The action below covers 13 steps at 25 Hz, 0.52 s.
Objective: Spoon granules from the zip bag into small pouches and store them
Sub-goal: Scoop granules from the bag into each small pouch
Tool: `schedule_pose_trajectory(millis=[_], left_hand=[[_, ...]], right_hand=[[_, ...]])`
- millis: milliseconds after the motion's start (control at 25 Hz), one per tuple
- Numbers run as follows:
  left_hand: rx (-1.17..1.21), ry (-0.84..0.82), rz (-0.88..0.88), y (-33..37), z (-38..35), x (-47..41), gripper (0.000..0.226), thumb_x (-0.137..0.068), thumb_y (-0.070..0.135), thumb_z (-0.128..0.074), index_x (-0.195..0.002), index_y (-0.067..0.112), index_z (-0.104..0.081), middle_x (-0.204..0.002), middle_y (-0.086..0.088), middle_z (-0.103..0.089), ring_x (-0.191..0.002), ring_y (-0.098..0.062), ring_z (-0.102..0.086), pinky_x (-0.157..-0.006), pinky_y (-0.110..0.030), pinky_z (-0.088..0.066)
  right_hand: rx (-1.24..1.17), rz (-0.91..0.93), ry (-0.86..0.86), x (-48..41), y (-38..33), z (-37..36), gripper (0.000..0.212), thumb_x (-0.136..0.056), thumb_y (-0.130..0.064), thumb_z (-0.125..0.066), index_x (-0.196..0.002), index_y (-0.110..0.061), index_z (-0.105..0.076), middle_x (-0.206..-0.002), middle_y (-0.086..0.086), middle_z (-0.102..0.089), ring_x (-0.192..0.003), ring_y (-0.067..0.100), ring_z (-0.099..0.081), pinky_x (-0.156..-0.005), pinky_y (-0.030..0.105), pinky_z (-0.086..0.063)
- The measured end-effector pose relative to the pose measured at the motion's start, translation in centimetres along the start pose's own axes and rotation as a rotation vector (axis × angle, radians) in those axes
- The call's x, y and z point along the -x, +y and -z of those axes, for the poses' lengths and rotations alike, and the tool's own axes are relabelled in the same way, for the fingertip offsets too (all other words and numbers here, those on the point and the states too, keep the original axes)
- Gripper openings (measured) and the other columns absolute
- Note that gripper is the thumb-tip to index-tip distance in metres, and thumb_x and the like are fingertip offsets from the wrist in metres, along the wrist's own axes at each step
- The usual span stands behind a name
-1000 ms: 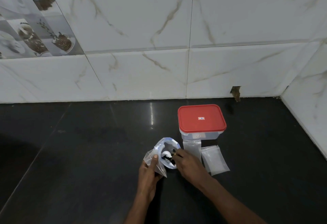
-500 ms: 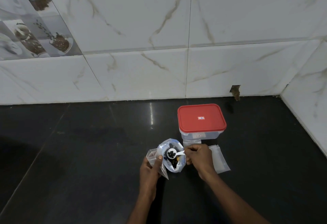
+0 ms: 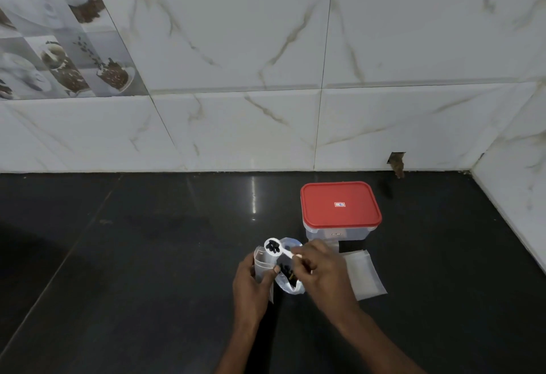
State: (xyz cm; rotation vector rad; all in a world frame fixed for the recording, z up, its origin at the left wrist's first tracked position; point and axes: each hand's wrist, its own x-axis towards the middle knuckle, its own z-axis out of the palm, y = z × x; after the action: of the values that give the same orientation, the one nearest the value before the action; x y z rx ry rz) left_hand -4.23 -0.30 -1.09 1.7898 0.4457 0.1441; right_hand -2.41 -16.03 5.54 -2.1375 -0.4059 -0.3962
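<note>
Glossy black stone counter [image 3: 147, 255], clear plastic pouch [image 3: 263, 262], red plastic lid [image 3: 339, 205].

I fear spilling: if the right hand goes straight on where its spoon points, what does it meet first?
Probably the small pouch in the left hand, under the spoon; depth unclear.

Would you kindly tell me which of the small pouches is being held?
The pouch gripped upright in the left hand, just under the loaded spoon; the other pouch lies flat on the counter near the red-lidded container.

Zip bag [image 3: 292, 288] partly behind right hand [image 3: 320, 273]
</note>
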Motion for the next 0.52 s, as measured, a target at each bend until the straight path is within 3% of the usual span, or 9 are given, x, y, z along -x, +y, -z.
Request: schedule_pose_trajectory(millis=[120, 240, 320, 400, 520], left_hand=[[0.013, -0.011, 0.013, 0.0, -0.2, 0.1, 0.042, -0.080, 0.011, -0.080, -0.115, 0.030, -0.065, -0.107, 0.003, -0.074, -0.097, -0.011, -0.071, -0.084, -0.032, -0.058], [-0.005, -0.004, 0.027, 0.1, -0.1, 0.1, 0.044, -0.080, 0.011, -0.080, -0.117, 0.028, -0.066, -0.108, 0.004, -0.074, -0.099, -0.011, -0.071, -0.084, -0.032, -0.058], [-0.013, -0.005, 0.034, 0.3, -0.1, 0.1, 0.041, -0.080, 0.012, -0.081, -0.112, 0.032, -0.066, -0.105, 0.006, -0.074, -0.098, -0.009, -0.071, -0.082, -0.028, -0.057], [-0.015, 0.008, 0.022, 0.4, 0.0, 0.1, 0.039, -0.080, 0.017, -0.082, -0.111, 0.035, -0.066, -0.105, 0.009, -0.074, -0.096, -0.004, -0.070, -0.082, -0.025, -0.056], [-0.021, 0.013, 0.018, 0.3, 0.2, 0.1, 0.041, -0.081, 0.023, -0.082, -0.117, 0.033, -0.066, -0.108, 0.011, -0.074, -0.099, -0.003, -0.070, -0.086, -0.027, -0.056]], right_hand=[[0.329, 0.450, -0.099, 2.5, 1.0, -1.2, 0.023, -0.092, -0.014, -0.053, -0.107, -0.011, -0.070, -0.098, 0.001, -0.065, -0.088, 0.009, -0.059, -0.074, 0.019, -0.047], [0.407, 0.572, -0.043, 3.5, 2.0, -1.3, 0.025, -0.102, -0.014, -0.043, -0.119, -0.009, -0.061, -0.102, 0.006, -0.069, -0.094, 0.017, -0.063, -0.078, 0.026, -0.053], [0.400, 0.581, -0.034, 3.5, 2.5, -1.5, 0.024, -0.101, -0.014, -0.047, -0.121, -0.007, -0.060, -0.104, 0.006, -0.069, -0.095, 0.016, -0.064, -0.081, 0.026, -0.054], [0.206, 0.358, 0.011, 2.8, 2.6, -1.5, 0.022, -0.095, -0.008, -0.058, -0.116, -0.009, -0.064, -0.103, -0.004, -0.063, -0.091, 0.007, -0.063, -0.078, 0.021, -0.053], [-0.033, -0.150, 0.228, 1.5, 2.9, -0.5, 0.012, -0.079, -0.006, -0.069, -0.087, -0.014, -0.074, -0.079, -0.010, -0.061, -0.068, 0.004, -0.059, -0.060, 0.014, -0.047]])
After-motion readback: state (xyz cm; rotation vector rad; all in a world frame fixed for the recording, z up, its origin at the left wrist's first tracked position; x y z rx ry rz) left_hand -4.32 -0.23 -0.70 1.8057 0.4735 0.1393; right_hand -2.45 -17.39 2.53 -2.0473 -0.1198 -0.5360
